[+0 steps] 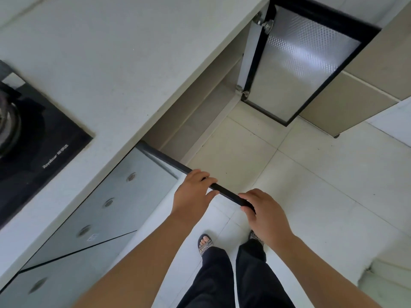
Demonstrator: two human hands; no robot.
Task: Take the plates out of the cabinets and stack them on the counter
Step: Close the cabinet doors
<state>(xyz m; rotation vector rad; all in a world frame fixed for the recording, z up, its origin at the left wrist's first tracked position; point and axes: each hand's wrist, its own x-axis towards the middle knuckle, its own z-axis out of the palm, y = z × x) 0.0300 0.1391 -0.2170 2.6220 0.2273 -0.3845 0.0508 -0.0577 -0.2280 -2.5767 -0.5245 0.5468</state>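
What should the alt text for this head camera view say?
The left hand and right hand hold the black top edge of an open cabinet door under a white counter. A second door stands open beyond; no plates show.

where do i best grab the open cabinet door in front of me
Grip its black top rail from above, fingers curled over it. It is swung out from the counter, the narrow rail uppermost. The left hand and right hand hold it so.

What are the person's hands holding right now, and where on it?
Both hands grip the open cabinet door by its dark top edge. The left hand is nearer the counter, and the right hand is at the edge's outer end.
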